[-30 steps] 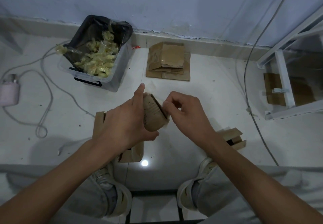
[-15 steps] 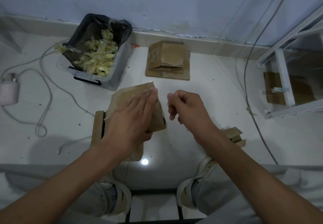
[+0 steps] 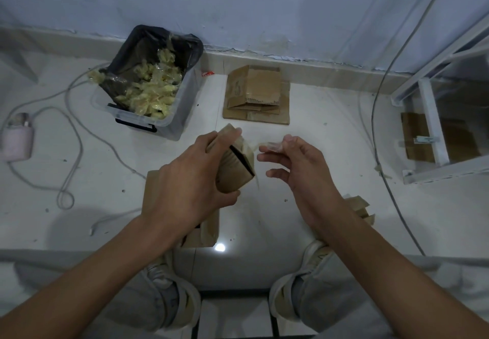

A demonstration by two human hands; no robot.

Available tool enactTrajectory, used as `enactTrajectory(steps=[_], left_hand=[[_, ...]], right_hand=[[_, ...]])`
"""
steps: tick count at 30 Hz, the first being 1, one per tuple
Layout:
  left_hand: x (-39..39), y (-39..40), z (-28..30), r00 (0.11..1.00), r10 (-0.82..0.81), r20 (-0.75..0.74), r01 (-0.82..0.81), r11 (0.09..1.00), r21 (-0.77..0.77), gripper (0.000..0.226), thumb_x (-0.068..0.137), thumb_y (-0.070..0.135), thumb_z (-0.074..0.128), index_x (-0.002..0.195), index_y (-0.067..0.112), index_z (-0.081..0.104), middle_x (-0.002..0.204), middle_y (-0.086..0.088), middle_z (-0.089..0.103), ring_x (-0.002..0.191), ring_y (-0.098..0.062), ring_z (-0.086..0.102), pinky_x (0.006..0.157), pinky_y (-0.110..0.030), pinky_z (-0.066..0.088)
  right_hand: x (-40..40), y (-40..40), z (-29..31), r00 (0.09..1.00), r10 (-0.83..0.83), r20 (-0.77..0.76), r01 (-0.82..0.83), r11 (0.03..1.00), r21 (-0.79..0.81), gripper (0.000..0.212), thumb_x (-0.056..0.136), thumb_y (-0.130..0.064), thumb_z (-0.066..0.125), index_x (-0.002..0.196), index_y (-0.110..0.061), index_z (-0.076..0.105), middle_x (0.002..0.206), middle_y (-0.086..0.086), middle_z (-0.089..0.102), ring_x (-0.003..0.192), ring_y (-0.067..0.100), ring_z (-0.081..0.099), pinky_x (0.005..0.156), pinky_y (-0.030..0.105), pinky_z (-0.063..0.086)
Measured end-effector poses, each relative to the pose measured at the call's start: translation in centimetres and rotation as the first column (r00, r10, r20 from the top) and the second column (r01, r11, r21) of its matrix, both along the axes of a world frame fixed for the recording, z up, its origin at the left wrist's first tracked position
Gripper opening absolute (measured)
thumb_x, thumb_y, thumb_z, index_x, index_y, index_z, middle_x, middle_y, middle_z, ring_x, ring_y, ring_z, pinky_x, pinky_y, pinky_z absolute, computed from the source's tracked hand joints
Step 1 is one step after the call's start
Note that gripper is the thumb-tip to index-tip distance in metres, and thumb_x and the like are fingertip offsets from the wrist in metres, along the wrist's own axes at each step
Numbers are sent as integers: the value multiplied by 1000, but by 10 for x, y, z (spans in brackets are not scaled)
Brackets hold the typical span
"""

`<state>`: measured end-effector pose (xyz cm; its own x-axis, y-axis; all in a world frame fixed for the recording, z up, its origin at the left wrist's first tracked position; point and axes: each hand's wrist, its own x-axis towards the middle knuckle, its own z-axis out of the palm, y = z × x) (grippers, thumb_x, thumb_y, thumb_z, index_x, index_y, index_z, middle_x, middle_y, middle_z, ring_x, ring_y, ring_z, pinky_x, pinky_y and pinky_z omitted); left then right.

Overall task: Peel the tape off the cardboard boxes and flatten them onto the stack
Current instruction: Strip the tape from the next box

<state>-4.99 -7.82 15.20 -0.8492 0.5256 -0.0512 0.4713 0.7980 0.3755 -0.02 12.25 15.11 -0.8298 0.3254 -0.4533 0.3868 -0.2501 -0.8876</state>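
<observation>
Head view: left hand (image 3: 190, 180) grips small cardboard box (image 3: 235, 169) in the air, dark open edge facing right. Right hand (image 3: 296, 164) pinches clear tape strip (image 3: 274, 146) just beside the box's upper corner. Bare floor lies between the hands and the flattened stack (image 3: 256, 100) by the wall; bin (image 3: 148, 87) sits left of the stack.
</observation>
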Motion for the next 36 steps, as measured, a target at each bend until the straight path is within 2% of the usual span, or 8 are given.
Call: enactTrajectory(steps=[8,13,17,21,23,27,31,36], left_hand=[[-4,-1,0,1000,-4,-7,4,1000,4,84,63,58,86,130,36,41,146,6,40,96,-21,63,62,-39,57],[-5,-4,-1,998,-60,-7,60,998,-16,93,66,56,85,145,48,35,148,5,35,104,-21,62,65,-42,59],[-5,-4,-2,996,-87,23,87,996,19,77,67,57,84,135,46,50,150,4,35,107,-22,61,70,-43,60],[-8,-6,-4,998,-58,5,58,998,-4,76,67,56,85,134,44,52,150,3,36,109,-22,61,67,-42,60],[-7,-7,-5,999,-44,-7,44,999,-9,76,67,55,85,134,44,51,150,2,36,109,-23,61,68,-42,60],[-5,-4,-5,998,-51,-37,50,998,-28,76,67,52,87,133,39,53,150,-2,37,112,-26,60,67,-41,60],[-3,-2,-7,996,-78,-34,76,996,-55,76,66,51,88,133,37,54,149,-5,39,115,-29,60,66,-40,58],[-2,0,-5,992,-116,-41,113,992,-59,78,64,48,89,132,35,54,149,-8,40,116,-32,60,65,-41,56]], right_hand=[[-6,13,2,996,-81,43,88,973,-212,40,114,-30,40,94,-12,69,109,12,79,88,18,75,64,24,55],[-8,16,7,999,-54,-3,53,987,-153,39,115,-30,38,91,-14,66,107,13,79,92,22,74,66,27,55],[-9,26,9,994,-84,67,92,988,-122,43,114,-34,38,84,-16,63,96,11,79,95,28,76,69,31,55],[-9,23,3,986,45,162,-16,984,-178,68,105,-67,28,114,-10,66,112,12,79,107,34,75,73,38,58],[-5,12,3,974,147,172,-129,985,-116,71,92,-74,43,126,-16,65,117,8,77,104,27,76,76,37,60],[7,-6,-6,973,104,204,-67,981,-184,67,80,-48,80,137,-23,55,118,6,74,101,21,74,74,29,59],[9,-6,-13,959,75,274,93,828,-553,32,88,-26,80,112,-9,70,91,4,69,74,12,65,69,24,56],[10,-6,-16,950,101,294,89,818,-568,9,94,-22,76,90,-17,69,74,-3,63,65,10,60,68,25,47]])
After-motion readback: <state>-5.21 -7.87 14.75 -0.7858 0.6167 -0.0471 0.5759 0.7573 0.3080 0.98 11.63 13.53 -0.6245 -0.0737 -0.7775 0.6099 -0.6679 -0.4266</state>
